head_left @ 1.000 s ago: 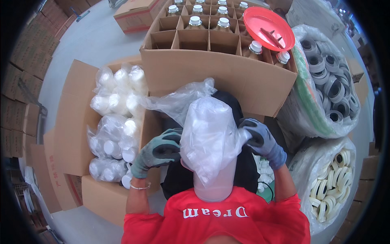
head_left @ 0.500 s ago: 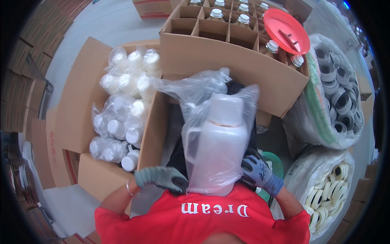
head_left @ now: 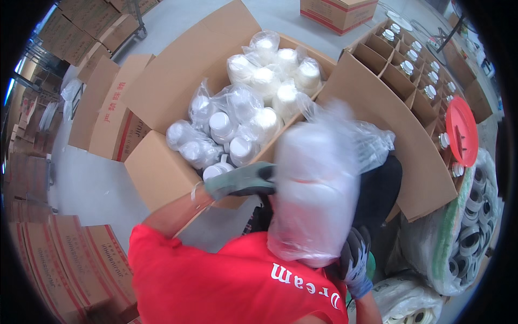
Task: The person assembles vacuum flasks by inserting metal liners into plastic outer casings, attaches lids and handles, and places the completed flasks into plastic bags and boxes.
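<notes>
A white thermos jug [head_left: 315, 200] in a clear plastic bag leans in front of my chest, blurred by motion. My left hand [head_left: 243, 181], in a grey-green glove, is closed at the jug's left side, where the handle is; the fingertips are partly hidden by the bag. Low on the other side is my right hand [head_left: 356, 259] in a grey and blue glove, its fingers loosely bent and apart beside the base. The bag's loose end [head_left: 372, 143] spreads to the right of the jug's top.
To the left stands an open carton [head_left: 156, 167] full of bagged white jugs [head_left: 264, 81]. A divided carton [head_left: 388, 119] with bottles, a red plate [head_left: 461, 132] on its edge, is at far right. Sacks of grey rings [head_left: 469, 227] and pale rings [head_left: 421, 316] lie at right.
My view has swung, shifting the cartons rightward. The jug has tilted and moved with my body. My left hand has come up to the jug's side; my right hand has slipped lower, near its base.
</notes>
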`<state>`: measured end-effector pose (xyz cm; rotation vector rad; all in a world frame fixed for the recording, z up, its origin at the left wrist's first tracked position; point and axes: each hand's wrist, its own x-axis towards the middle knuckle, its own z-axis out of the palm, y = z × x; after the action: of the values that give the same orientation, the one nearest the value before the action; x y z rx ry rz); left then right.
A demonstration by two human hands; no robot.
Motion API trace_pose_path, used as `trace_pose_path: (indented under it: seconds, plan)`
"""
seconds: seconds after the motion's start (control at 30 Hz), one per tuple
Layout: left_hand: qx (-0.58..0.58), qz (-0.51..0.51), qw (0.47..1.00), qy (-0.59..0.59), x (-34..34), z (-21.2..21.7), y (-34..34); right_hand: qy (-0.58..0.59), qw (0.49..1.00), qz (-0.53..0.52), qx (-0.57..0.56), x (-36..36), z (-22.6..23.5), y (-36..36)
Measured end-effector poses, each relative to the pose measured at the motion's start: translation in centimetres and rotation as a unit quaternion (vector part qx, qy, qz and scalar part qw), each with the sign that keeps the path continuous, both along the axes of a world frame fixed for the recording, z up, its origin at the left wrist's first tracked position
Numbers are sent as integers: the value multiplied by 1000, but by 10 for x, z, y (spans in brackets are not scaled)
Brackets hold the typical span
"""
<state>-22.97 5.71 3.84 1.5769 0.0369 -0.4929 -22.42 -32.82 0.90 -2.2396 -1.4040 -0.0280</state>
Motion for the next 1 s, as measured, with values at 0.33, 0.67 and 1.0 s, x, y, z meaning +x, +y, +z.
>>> trace_pose_path:
  seconds: [0.33, 0.67, 1.0]
  plan:
    - [-78, 549, 800, -229, 11, -57, 160, 181, 943, -138, -244, 294, -41, 93]
    - [464, 488, 739, -19, 58, -203, 276, 323, 910, -144, -216, 338, -80, 55]
    - [291, 366, 884, 21, -52, -211, 121, -73, 979, -188, -35, 258, 0, 68]
